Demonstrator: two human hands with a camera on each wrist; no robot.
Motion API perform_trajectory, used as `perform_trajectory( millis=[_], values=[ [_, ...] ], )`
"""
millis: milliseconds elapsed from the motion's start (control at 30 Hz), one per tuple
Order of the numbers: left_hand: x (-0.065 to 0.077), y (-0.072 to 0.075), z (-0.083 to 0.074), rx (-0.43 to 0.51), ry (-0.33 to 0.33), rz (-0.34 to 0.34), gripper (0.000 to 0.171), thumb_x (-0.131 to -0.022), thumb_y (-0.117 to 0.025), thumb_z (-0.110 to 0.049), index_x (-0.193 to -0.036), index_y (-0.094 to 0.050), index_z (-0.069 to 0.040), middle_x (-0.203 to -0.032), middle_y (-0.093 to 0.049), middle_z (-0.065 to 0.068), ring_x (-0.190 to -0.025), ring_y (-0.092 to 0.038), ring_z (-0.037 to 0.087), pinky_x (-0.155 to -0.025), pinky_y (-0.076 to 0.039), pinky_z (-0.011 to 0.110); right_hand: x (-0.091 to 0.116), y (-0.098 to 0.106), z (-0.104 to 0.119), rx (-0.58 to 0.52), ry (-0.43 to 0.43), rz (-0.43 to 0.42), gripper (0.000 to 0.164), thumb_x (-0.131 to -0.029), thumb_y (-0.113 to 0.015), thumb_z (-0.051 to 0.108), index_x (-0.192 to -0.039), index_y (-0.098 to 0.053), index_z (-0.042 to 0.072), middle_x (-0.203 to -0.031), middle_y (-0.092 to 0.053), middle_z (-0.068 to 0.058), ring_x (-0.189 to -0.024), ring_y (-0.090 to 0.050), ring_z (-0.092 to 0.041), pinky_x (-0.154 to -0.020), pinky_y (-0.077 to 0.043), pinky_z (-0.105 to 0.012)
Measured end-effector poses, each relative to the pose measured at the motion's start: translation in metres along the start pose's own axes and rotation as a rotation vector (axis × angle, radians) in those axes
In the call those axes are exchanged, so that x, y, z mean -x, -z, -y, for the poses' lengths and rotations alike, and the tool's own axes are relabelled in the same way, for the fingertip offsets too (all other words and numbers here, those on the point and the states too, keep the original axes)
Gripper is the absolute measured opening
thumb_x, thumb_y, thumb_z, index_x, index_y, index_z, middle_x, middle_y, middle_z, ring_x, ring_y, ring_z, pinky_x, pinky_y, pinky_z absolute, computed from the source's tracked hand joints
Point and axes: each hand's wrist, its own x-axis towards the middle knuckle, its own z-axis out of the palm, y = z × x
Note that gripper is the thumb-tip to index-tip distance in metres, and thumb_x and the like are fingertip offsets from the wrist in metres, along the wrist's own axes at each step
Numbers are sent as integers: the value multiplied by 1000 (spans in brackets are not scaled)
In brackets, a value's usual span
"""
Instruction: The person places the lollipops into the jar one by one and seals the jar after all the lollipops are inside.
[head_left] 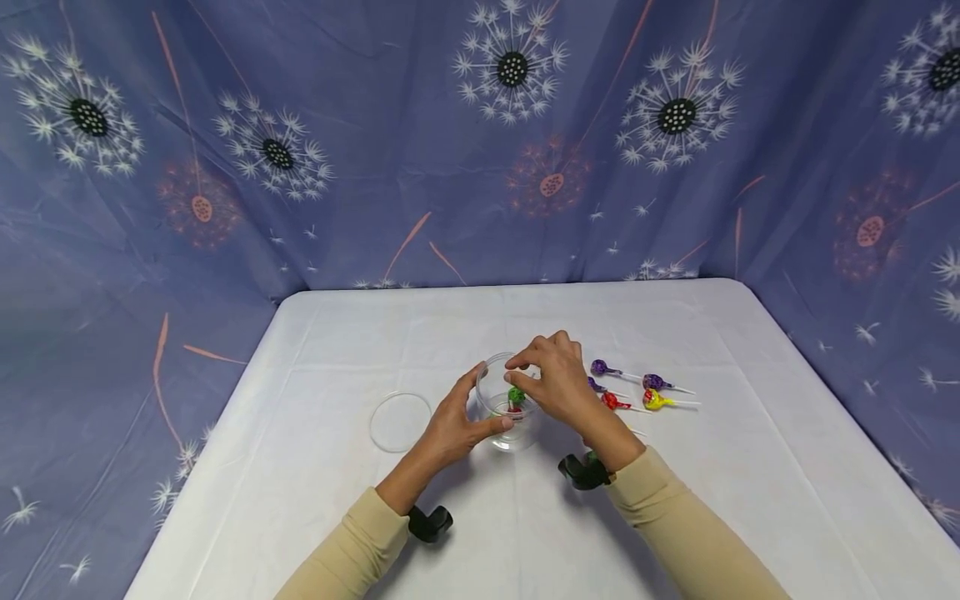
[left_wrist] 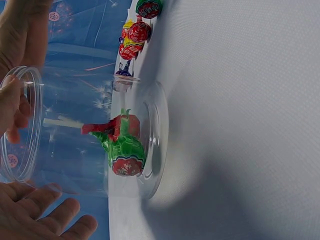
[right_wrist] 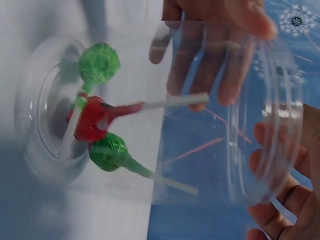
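A clear plastic jar [head_left: 517,437] stands upright on the table. My left hand [head_left: 455,429] grips its upper part, thumb on the near side and fingers on the far side. Inside, near the bottom, lie two green lollipops [right_wrist: 99,65] and a red lollipop [right_wrist: 90,120]. In the left wrist view, a green lollipop [left_wrist: 126,152] partly covers the red one. At the jar's mouth is my right hand [head_left: 557,379], thumb and forefinger apart over the opening, with nothing seen between them. The right wrist view shows its fingertips [right_wrist: 262,132] by the rim.
Left of the jar lies a clear round lid [head_left: 401,422]. To the right are purple lollipops [head_left: 654,382], a yellow lollipop [head_left: 657,401] and a red lollipop [head_left: 613,402]. Another green-wrapped lollipop [left_wrist: 149,8] shows in the left wrist view. A patterned curtain [head_left: 420,167] hangs behind the white table [head_left: 360,350].
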Motion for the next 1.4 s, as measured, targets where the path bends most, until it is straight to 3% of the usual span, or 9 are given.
perform_trajectory(
  millis=[300, 767, 1133, 1400],
  values=[
    [0, 0, 0, 21, 2, -6, 94, -74, -77, -46, -150, -25, -24, -151, -36, 6, -142, -29, 29, -113, -27, 55, 9, 27, -10, -48, 28, -104, 13, -81, -75, 23, -92, -74, 15, -83, -62, -1, -85, -42, -19, -89, -29, -47],
    [0, -2, 0, -8, -24, -14, 93, -74, -78, -43, -149, -27, -22, -152, -35, 6, -143, -27, 29, -113, -26, 55, 37, 64, -55, -15, -141, -150, 15, -81, -74, 18, -93, -74, 9, -86, -62, -6, -89, -39, -22, -84, -25, -44],
    [0, -1, 1, -2, -26, -13, 92, -74, -77, -45, -149, -26, -27, -152, -34, 5, -143, -27, 29, -112, -27, 56, 68, 79, -110, 52, -295, -103, 22, -85, -71, 22, -99, -72, 5, -94, -63, -14, -96, -40, -32, -81, -24, -49],
    [1, -1, 1, 6, -4, -17, 91, -74, -78, -45, -148, -27, -28, -152, -35, 5, -143, -27, 30, -112, -27, 57, 92, 86, -149, 102, -391, -65, 25, -86, -67, 24, -101, -70, 4, -101, -62, -22, -91, -41, -35, -79, -24, -52]
  ],
)
